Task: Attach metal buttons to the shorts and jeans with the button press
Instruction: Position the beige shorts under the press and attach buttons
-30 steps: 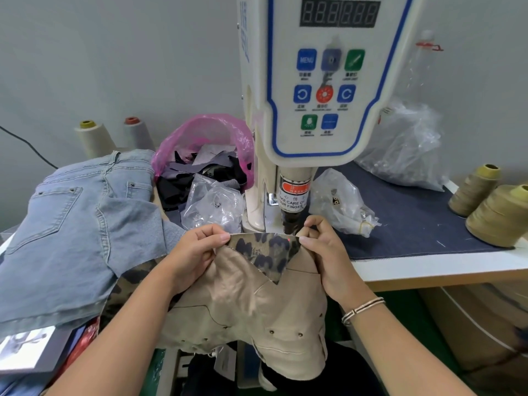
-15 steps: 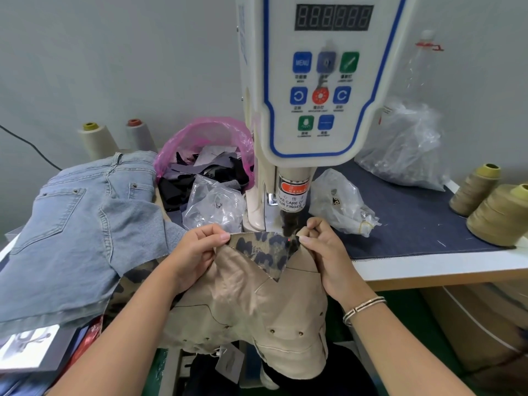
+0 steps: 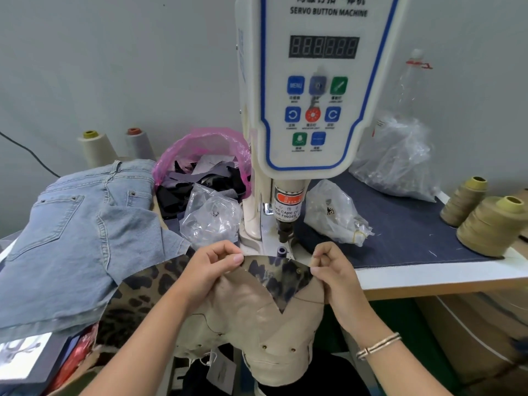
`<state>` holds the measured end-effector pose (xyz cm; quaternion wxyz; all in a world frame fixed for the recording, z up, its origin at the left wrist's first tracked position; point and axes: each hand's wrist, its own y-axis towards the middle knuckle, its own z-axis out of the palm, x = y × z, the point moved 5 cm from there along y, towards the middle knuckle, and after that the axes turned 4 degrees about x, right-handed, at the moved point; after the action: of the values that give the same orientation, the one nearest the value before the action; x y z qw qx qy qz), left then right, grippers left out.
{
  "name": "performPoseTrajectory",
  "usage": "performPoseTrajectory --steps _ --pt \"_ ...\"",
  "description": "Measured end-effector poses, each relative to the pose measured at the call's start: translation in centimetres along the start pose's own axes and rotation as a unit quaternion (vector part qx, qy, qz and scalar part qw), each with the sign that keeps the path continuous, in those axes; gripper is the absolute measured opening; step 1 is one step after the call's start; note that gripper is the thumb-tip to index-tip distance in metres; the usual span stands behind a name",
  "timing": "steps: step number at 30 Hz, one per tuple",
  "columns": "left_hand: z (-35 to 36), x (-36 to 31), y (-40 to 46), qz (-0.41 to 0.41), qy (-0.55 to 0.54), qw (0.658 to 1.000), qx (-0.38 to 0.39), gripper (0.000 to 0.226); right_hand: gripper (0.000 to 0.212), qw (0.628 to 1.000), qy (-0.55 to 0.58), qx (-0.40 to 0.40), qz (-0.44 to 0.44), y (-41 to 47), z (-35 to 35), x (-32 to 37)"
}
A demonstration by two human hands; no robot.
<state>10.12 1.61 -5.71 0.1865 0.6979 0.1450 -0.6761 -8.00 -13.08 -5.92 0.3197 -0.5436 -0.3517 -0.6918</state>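
- The press (image 3: 311, 90) is cut off at the top of my view; its display shows only unlit digit segments, and I cannot read a count.
- The small print under the panel keys is too fine for me to read. The red warning label on the ram is partly legible: "CARE" and "FINGER".
- The lower die (image 3: 282, 250) shows as a small dark post on the base, just behind the waistband edge. I cannot tell whether a button part sits in it.
- The shorts (image 3: 257, 312) lie inside out in front of the press, beige lining up, with a leopard-print flap folded over at the top. Their lower edge drops below the table (image 3: 428, 274) and is lost in shadow.
- 1 small metal button (image 3: 299, 271) sits on the flap near its right corner.
- My left hand (image 3: 210, 267) pinches the flap's left corner between thumb and curled fingers.
- My right hand (image 3: 333, 270) pinches the right corner the same way, fingers curled, a bracelet (image 3: 378, 344) on the wrist.
- The 2 hands are apart, holding the waistband stretched between them, in front of the ram and not under it.
- The jeans (image 3: 77, 235) lie in a heap at the left, partly over leopard-print fabric.
- What the clear bags (image 3: 334, 215) beside the press hold is mostly unclear to me.
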Motion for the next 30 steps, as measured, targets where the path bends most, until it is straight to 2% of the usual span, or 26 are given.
performPoseTrajectory --steps 3,6,8,9,10,13,15,18,20,22,26,30 --pt "0.0 0.1 -0.1 -0.002 -0.001 1.000 -0.010 0.007 0.027 0.979 -0.203 -0.001 -0.009 -0.6 -1.0 1.6" --pt "-0.2 0.2 -0.1 -0.011 -0.011 1.000 -0.013 0.008 0.021 0.950 -0.265 -0.150 -0.062 1.3 -4.3 5.6" --pt "-0.2 0.2 -0.2 -0.007 -0.015 1.000 -0.015 0.009 0.017 0.911 -0.358 -0.202 -0.031 3.8 -5.9 7.8" --pt "-0.2 0.2 -0.2 -0.007 -0.016 1.000 -0.018 0.010 0.022 0.882 -0.433 -0.185 0.013 5.3 -6.2 8.1" --pt "-0.3 0.3 -0.3 -0.009 -0.017 1.000 -0.023 0.011 0.027 0.838 -0.522 -0.148 0.061 6.6 -6.2 7.9" --pt "-0.4 0.3 -0.3 -0.008 -0.015 0.999 -0.027 0.013 0.033 0.663 -0.731 -0.029 0.160 9.8 -5.2 6.2" --pt "-0.5 0.3 -0.2 -0.009 -0.002 1.000 -0.029 0.014 0.036 0.622 -0.758 0.007 0.197 11.1 -4.7 5.4" --pt "-0.7 0.5 -0.2 -0.015 0.012 0.999 -0.029 0.017 0.035 0.574 -0.780 0.006 0.249 12.5 -4.5 5.0" --pt "-0.8 0.6 -0.3 -0.015 0.018 0.999 -0.027 0.018 0.037 0.558 -0.775 0.006 0.295 13.0 -4.7 4.6" --pt "-0.8 0.7 -0.3 -0.017 0.019 0.999 -0.024 0.018 0.035 0.568 -0.767 0.000 0.299 13.0 -4.5 4.4" --pt "-0.9 0.8 -0.1 -0.021 0.018 0.999 -0.024 0.019 0.023 0.584 -0.800 -0.022 0.136 13.0 -3.6 4.5" --pt "-0.7 0.9 -0.1 -0.022 0.009 0.999 -0.024 0.018 0.020 0.592 -0.796 -0.030 0.122 13.2 -3.9 4.4"
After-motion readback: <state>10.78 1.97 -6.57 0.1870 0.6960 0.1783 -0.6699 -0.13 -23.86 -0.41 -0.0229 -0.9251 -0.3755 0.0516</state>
